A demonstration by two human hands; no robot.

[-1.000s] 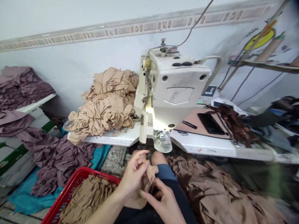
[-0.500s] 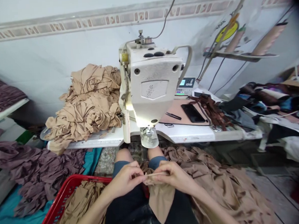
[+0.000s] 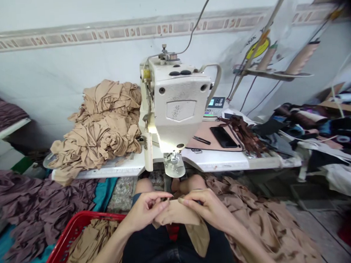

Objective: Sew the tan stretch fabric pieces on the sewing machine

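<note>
Above my lap, a piece of tan fabric (image 3: 179, 212) is stretched between both hands, its lower end hanging loose on the right. My left hand (image 3: 146, 210) pinches its left end between thumb and fingers. At the upper right edge, my right hand (image 3: 208, 207) grips it with the thumb on top. Just beyond the hands stands a white sewing machine (image 3: 181, 103), its lit needle area over the table's front edge. No fabric shows under the needle.
A heap of tan fabric (image 3: 104, 128) lies on the table left of the machine. A red basket (image 3: 60, 247) of tan pieces stands at my left. Brown cloth (image 3: 258, 217) spreads at my right. A phone (image 3: 223, 137) and thread snips (image 3: 202, 140) lie on the table.
The fabric has been unfolded from a narrow folded strip into a wider flat band between my hands. The view has shifted slightly.
</note>
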